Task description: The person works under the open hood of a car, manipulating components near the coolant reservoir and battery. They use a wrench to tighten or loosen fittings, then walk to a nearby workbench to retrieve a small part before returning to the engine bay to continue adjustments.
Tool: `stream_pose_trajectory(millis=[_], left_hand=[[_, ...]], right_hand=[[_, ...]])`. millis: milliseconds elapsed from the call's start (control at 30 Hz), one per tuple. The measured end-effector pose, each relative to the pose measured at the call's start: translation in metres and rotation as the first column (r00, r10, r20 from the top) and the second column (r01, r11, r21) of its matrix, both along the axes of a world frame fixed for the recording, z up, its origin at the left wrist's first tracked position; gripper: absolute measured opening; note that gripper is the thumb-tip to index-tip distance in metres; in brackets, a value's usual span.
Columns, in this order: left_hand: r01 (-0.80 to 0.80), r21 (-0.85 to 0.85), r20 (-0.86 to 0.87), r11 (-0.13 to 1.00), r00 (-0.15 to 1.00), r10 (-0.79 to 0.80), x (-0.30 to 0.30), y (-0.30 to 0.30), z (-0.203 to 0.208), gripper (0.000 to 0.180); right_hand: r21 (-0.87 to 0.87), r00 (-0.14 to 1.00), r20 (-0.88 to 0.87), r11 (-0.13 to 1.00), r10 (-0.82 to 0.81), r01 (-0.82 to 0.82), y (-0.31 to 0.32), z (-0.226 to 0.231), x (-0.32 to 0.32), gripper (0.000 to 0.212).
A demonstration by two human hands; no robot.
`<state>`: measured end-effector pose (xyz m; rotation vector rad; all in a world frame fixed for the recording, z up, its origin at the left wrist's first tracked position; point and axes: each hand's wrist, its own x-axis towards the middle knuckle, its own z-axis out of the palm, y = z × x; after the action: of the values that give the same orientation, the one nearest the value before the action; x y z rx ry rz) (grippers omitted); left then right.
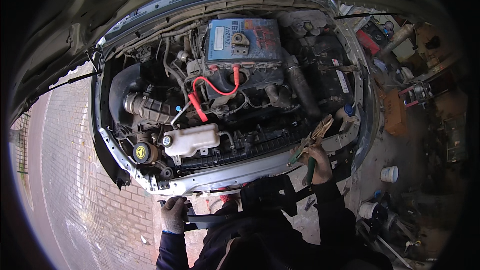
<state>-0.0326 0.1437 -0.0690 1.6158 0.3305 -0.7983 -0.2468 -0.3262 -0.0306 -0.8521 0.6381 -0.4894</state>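
My gloved right hand (322, 164) is closed around green-handled pliers (311, 145), over the right part of the car's front crossbar. The pliers' worn, brass-coloured jaws point up and away, toward the engine bay. At the lower left, my gloved left hand (174, 215) is closed at the end of a long black strip (212, 218) in front of my body. Its fingers are partly hidden. The silver front crossbar (230, 176) lies just beyond both hands. Behind it stands a whitish coolant reservoir (195, 140).
A blue and red jump starter box (242, 45) sits on the engine, its red cable (215, 90) ending in a red clamp (197, 107). The raised hood (55, 25) hangs overhead. On the right floor are a cardboard box (395, 112), a white bucket (389, 174) and scattered tools.
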Motion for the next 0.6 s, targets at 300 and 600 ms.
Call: stream_pose_trajectory(millis=[300, 600], left_hand=[[-0.027, -0.181, 0.002, 0.983, 1.000, 0.028, 0.002, 0.006, -0.032, 0.032], [-0.046, -0.070, -0.047, 0.996, 0.998, 0.043, 0.001, -0.023, -0.006, 0.023]], right_hand=[[-0.676, 0.786, -0.403, 0.731, -0.468, 0.089, -0.172, 0.003, -0.052, 0.057], [-0.517, -0.077, -0.663, 0.530, -0.745, -0.673, -0.290, 0.035, -0.061, 0.107]])
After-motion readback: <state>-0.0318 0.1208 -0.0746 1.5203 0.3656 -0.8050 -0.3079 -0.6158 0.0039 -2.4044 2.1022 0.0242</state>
